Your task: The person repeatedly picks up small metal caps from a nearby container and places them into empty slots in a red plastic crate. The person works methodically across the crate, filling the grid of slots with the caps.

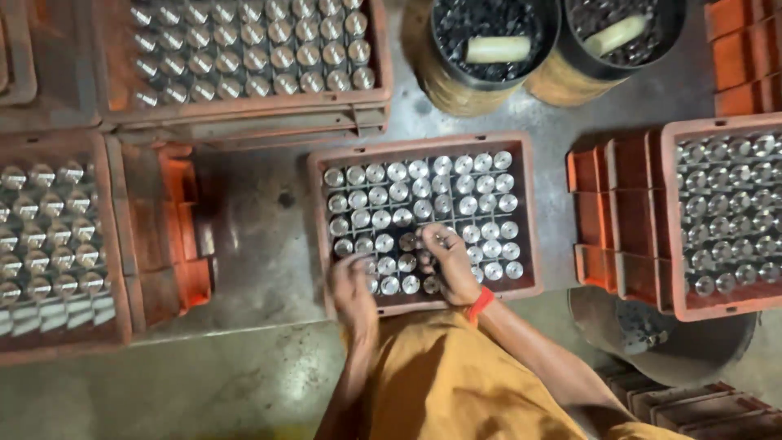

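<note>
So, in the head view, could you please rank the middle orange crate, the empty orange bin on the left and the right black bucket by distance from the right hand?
1. Middle orange crate, under the right hand.
2. Empty orange bin, left.
3. Right black bucket, top right.

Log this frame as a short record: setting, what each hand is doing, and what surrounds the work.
setting: concrete floor, seen from above
central crate: orange crate holding rows of upright shiny metal cylinders
right hand: right hand over the crate, fingertips on a cylinder; whether gripped is unclear
left hand: left hand at the crate's near-left corner, blurred
wrist: red band
surroundings: more filled crates, empty stacked crates, two black buckets of dark parts
</note>
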